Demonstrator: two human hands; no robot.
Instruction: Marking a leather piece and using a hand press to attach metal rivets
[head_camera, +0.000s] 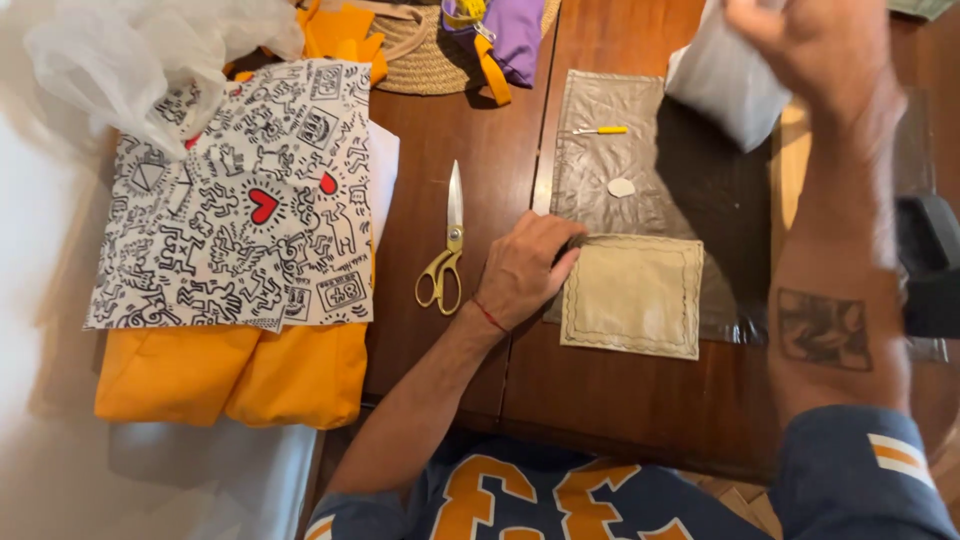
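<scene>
My left hand rests on the wooden table, fingers curled against the left edge of a square beige fabric piece with stitched borders. The square lies on a grey-brown sheet of leather-like material. My right hand is raised at the top right, blurred, gripping a white piece of material lifted above the table. Gold-handled scissors lie just left of my left hand, blades pointing away from me.
A black-and-white doodle-print fabric with red hearts lies on folded orange cloth at the left. A small yellow-handled tool and a pale oval chalk sit on the grey sheet. A woven basket, purple cloth and clear plastic are at the back.
</scene>
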